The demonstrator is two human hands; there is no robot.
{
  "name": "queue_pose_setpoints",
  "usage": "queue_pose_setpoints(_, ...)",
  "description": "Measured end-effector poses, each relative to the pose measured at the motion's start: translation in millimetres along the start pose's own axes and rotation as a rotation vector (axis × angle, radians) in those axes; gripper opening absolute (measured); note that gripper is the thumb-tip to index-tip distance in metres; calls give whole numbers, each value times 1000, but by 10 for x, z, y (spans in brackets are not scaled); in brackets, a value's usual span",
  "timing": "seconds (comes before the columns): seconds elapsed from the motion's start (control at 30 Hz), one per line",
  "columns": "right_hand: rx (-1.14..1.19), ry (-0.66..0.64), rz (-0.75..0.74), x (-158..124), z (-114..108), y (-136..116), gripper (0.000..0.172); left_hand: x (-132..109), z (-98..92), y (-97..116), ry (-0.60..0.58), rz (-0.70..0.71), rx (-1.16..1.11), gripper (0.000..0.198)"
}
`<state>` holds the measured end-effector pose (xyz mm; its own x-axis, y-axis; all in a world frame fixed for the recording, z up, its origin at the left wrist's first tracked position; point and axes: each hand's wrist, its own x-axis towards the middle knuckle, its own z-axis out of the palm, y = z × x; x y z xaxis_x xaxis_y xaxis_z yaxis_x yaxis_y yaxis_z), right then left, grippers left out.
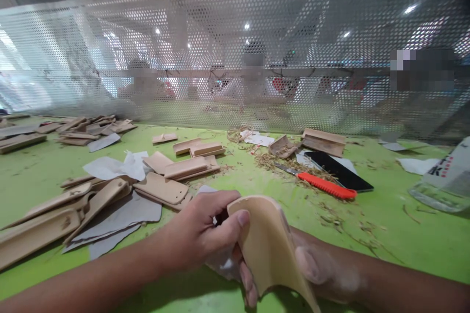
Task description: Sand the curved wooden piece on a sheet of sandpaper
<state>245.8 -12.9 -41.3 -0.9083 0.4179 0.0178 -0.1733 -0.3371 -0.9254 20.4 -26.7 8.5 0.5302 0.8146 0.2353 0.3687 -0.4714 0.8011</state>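
A curved tan wooden piece (270, 249) is held up near the front of the green table (385, 225). My left hand (200, 232) grips its top edge, thumb pressed on the face and fingers curled over. My right hand (312, 269) is behind and under the piece, fingers wrapped round its lower part. A grey sheet, perhaps sandpaper (220, 264), shows between my hands.
Stacks of flat tan wooden pieces (161, 188) and grey sheets (121, 215) lie at the left. An orange-handled knife (325, 186), a black phone (340, 171), wood shavings and a clear bottle (442, 181) lie at the right. A perforated metal screen (235, 58) backs the table.
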Motion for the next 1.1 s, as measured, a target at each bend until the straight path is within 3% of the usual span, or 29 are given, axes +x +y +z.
queue_pose_setpoints(0.23,-29,-1,-12,8,-3,-13,82,-5,7,31,-62,-35,-124,47)
queue_pose_setpoints(0.57,133,60,95,25,71,-54,85,-29,-18,-19,27,-39,-145,69)
queue_pose_setpoints(0.83,46,35,34,15,1,23,81,-4,-26,5,53,2,82,46)
queue_pose_setpoints(1.0,101,75,85,22,19,33,87,6,-31,-26,169,-50,-71,61)
queue_pose_setpoints(1.1,128,93,81,24,50,5,84,10,-40,-44,162,-33,-82,62)
